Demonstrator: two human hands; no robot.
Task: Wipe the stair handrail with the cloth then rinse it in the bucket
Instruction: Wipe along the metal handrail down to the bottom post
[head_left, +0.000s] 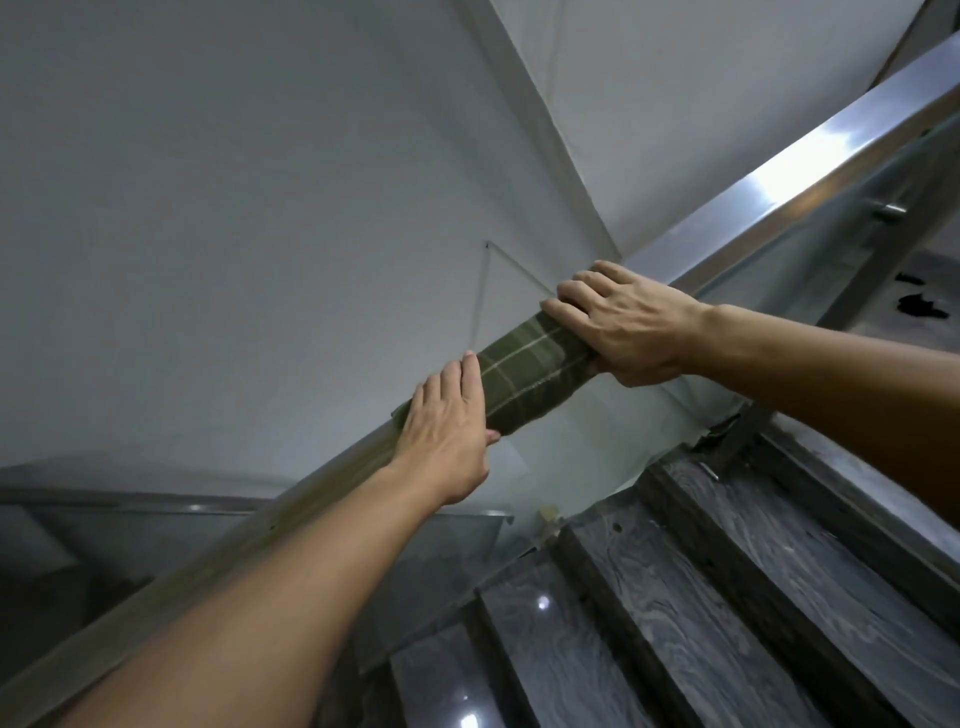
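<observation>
A square steel handrail (769, 176) runs from the lower left up to the upper right. A dark green checked cloth (524, 371) is wrapped over the rail at the middle of the view. My left hand (447, 431) presses flat on the cloth's lower end, thumb tucked under the rail. My right hand (623, 322) clamps over the cloth's upper end, fingers curled across the top of the rail. No bucket is in sight.
A glass panel (582, 447) hangs below the rail. Dark marbled stair treads (727, 597) climb at the lower right. White walls (234, 208) fill the left and top. A second rail (156, 506) crosses at the lower left. Dark scraps (919, 304) lie at the far right.
</observation>
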